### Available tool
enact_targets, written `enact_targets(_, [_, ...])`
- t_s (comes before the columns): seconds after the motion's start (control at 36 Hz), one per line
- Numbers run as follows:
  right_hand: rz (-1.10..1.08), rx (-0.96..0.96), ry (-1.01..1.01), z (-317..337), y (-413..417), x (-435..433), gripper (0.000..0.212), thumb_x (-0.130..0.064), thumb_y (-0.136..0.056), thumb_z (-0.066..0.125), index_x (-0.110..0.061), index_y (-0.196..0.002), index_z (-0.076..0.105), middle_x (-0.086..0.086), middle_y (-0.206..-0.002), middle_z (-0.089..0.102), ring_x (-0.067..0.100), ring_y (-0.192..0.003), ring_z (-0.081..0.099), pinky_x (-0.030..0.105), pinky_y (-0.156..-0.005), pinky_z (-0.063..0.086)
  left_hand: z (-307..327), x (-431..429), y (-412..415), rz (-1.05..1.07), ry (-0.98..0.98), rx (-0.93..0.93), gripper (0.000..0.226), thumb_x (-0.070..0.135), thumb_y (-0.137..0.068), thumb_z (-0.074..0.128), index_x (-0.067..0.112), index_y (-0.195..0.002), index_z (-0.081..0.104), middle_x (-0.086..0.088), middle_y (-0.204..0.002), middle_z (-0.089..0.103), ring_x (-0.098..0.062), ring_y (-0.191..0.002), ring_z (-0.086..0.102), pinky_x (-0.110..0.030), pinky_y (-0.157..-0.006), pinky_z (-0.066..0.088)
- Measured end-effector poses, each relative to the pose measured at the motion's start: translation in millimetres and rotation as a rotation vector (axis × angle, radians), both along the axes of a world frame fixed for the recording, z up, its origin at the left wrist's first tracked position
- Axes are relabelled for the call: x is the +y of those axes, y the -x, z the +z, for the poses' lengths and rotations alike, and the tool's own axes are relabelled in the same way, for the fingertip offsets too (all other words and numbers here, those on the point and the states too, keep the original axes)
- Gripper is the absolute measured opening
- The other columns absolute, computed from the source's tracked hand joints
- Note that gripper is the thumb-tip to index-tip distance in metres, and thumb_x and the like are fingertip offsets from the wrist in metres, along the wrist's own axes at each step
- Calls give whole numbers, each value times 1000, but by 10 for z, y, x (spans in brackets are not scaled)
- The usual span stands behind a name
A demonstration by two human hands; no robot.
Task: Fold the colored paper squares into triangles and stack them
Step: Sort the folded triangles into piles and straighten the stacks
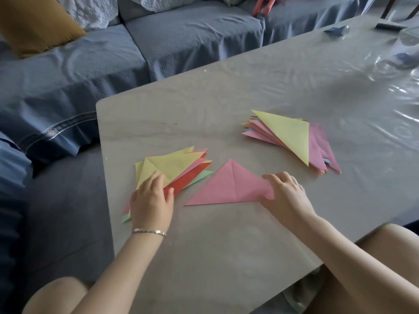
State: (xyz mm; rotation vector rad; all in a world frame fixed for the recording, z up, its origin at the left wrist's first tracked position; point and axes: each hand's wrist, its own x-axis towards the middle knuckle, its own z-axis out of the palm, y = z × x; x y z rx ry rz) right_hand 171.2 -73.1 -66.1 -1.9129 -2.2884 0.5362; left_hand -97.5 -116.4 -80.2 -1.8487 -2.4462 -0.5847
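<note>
A pink triangle (226, 189) lies flat on the grey table (226, 245)

It has a fold line down its middle. The right hand (288, 193) covers the pink triangle's right corner. I cannot tell if it pinches the paper or only presses it. Left of the pink triangle, the left hand (152, 200) lies loose and grabs nothing, its fingers resting on a messy pile of papers (181, 168) — yellow on top, red and green under. Behind the pink triangle and to its right sits a stack of folded triangles (292, 137) — well apart from it, with a yellow one on top.
</note>
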Motion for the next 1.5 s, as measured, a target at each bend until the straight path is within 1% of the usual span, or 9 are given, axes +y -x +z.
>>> enact_targets(0.14, [-53, -116, 231, 42, 245, 176, 71, -40, -79, 68, -17, -135, 32, 12, -128, 35, 31, -123, 32, 35, -97, 32, -48, 135, 228, 90, 254, -40, 48, 28, -88, 58, 6, -130, 46, -9, -142, 41, -27, -123, 47, -37, -93, 37])
enact_targets(0.42, [-206, 40, 365, -2, 222, 210, 45, -36, -72, 71, -16, -107, 48, 5, -112, 37, 26, -95, 52, 29, -80, 45, -22, 115, 254, 94, 237, -40, 27, 25, -97, 41, 7, -108, 58, -12, -111, 62, -34, -95, 58, -34, -67, 38])
enact_targets(0.61, [-121, 549, -94, -58, -40, 16, 22, -6, -90, 54, -21, -74, 49, -12, -71, 50, 5, -64, 46, 10, -57, 35, 96, 89, 55, -129, 1, 228, 22, -12, -59, 76, 3, -67, 62, -12, -38, 50, -28, -28, 48, -20, -29, 30])
enact_targets(0.72, [-258, 770, -238, 22, -245, 183, 18, -3, -87, 53, -20, -82, 50, -7, -70, 55, -8, -60, 51, 8, -58, 38, 97, 98, -115, -225, -176, 229, 25, 10, -83, 42, 2, -75, 64, -10, -44, 54, -24, -34, 53, -20, -32, 33])
enact_targets(0.81, [-407, 841, -260, 148, -329, 441, 21, 4, -89, 47, -16, -97, 46, -1, -67, 53, 3, -53, 50, 18, -58, 40, 103, 110, -282, -286, -235, 208, 17, 1, -73, 52, 2, -80, 67, -7, -53, 61, -22, -42, 58, -21, -38, 37])
enact_targets(0.89, [-535, 797, -251, 233, -391, 697, 40, -2, -89, 45, -10, -127, 38, 9, -88, 55, 21, -73, 48, 7, -48, 34, 64, 132, -413, -328, -260, 190, 21, 1, -72, 53, 3, -86, 68, -6, -67, 68, -22, -53, 63, -26, -53, 43])
enact_targets(1.14, [-670, 308, -150, 51, -537, 948, 50, -12, -87, 52, -12, -134, 38, 17, -136, 30, 34, -126, 33, 38, -104, 28, -72, 133, -672, -444, -132, 140, 35, 7, -75, 40, 5, -92, 70, -9, -96, 72, -20, -88, 69, -31, -74, 54])
enact_targets(1.33, [-203, 409, -456, 31, -255, 365, 32, -5, -79, 50, -6, -109, 62, 17, -131, 45, 30, -122, 39, 34, -100, 30, -111, 197, -791, -572, -137, 164, 34, 8, -74, 39, 9, -83, 72, -4, -92, 73, -17, -85, 70, -26, -70, 54])
enact_targets(1.5, [367, 231, -194, -227, 15, -46, 47, -30, -87, 32, -8, -116, 62, 9, -128, 58, 27, -121, 53, 43, -99, 39, -135, 334, -887, -695, -23, 189, 35, 14, -70, 38, 16, -72, 73, 1, -84, 73, -13, -78, 70, -19, -58, 52])
